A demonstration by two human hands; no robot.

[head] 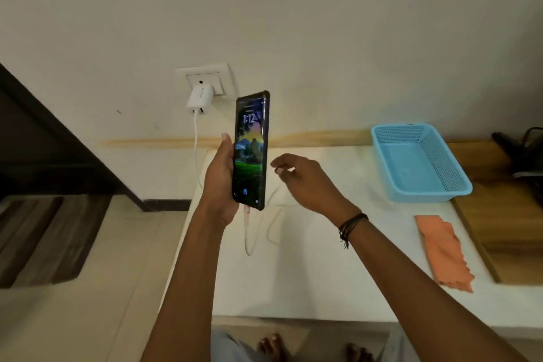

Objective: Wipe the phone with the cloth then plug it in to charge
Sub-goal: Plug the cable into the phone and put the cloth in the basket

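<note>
Head view: white charger point(200, 99) in wall socket. Left hand point(221, 182) grips upright phone point(250, 150), screen lit, cable point(247, 229) plugged into its base. Right hand point(302, 182) open, empty, just beside the phone. Orange cloth point(443, 253) flat on white worktop point(308, 279), blue basket point(418, 163) behind.

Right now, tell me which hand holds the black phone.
The left hand grips the black phone upright; the right hand hovers beside it, empty.
</note>
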